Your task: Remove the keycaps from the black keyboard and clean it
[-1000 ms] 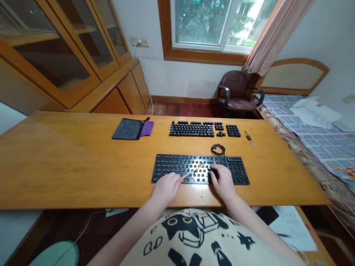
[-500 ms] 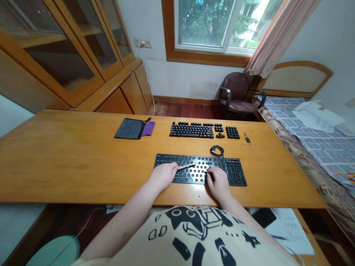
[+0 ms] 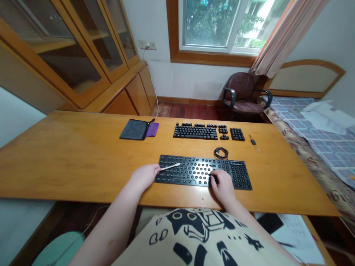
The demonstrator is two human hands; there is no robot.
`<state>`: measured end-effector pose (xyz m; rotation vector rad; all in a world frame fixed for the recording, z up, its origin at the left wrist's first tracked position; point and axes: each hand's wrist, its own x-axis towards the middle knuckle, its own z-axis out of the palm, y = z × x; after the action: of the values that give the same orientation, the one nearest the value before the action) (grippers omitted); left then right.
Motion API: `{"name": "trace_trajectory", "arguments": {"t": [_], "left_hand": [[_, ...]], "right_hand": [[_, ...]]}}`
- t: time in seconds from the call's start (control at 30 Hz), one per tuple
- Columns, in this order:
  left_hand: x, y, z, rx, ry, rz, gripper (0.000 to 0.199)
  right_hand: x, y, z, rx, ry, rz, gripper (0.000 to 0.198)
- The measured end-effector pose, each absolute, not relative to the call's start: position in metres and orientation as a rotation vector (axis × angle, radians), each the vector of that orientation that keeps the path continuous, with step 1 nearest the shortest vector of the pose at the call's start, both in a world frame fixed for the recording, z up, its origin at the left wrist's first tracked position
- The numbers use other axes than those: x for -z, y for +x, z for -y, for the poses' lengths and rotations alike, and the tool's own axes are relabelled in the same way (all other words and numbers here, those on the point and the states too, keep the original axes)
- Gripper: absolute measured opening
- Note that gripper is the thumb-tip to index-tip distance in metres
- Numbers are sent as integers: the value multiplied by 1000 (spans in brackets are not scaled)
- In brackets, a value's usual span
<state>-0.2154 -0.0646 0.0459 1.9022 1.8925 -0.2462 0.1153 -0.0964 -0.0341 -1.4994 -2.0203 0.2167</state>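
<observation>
A black keyboard base (image 3: 188,173) with its keycaps off lies before me, bare switches in rows. Between the fingertips of my left hand (image 3: 145,175), a slim white stick (image 3: 170,167) with a thicker tip, much like a cotton swab, is pinched. It points right over the base's left part, and I cannot tell whether the tip touches. My right hand (image 3: 224,183) rests on the base right of centre, fingers curled. Something dark shows between thumb and fingers; it may be shadow or a small black thing. A coiled black cable (image 3: 221,153) sits behind the base.
Black keycaps (image 3: 195,131) are laid out in keyboard order farther back on the wooden desk (image 3: 83,159). Right of them is a small wire tool with a black grip (image 3: 253,142). A grey pouch (image 3: 133,129) and purple cloth (image 3: 152,129) lie back left.
My left hand has moved left with the stick, from the middle of the base to its left edge. My right hand stays at the same spot on the base. The view has shifted slightly.
</observation>
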Motion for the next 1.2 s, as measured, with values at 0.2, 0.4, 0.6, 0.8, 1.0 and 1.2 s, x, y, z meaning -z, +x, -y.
{"name": "trace_trajectory", "arguments": {"t": [0.2, 0.4, 0.6, 0.8, 1.0, 1.2], "left_hand": [[-71, -271, 89, 406, 1656, -2136, 38], [-83, -234, 99, 250, 1839, -2126, 40], [-68, -157, 90, 162, 2072, -1811, 34], [-44, -146, 81, 171, 2103, -1702, 32], [-41, -207, 86, 204, 1894, -1872, 33], [-70, -282, 106, 449, 1544, -2186, 38]], "right_hand": [[34, 116, 95, -219, -1497, 2019, 14], [34, 115, 95, -219, -1502, 2014, 13], [33, 115, 95, -232, -1487, 2014, 12], [34, 115, 96, -221, -1497, 2025, 12], [33, 117, 95, -229, -1486, 2059, 12], [36, 120, 95, -209, -1499, 2081, 11]]}}
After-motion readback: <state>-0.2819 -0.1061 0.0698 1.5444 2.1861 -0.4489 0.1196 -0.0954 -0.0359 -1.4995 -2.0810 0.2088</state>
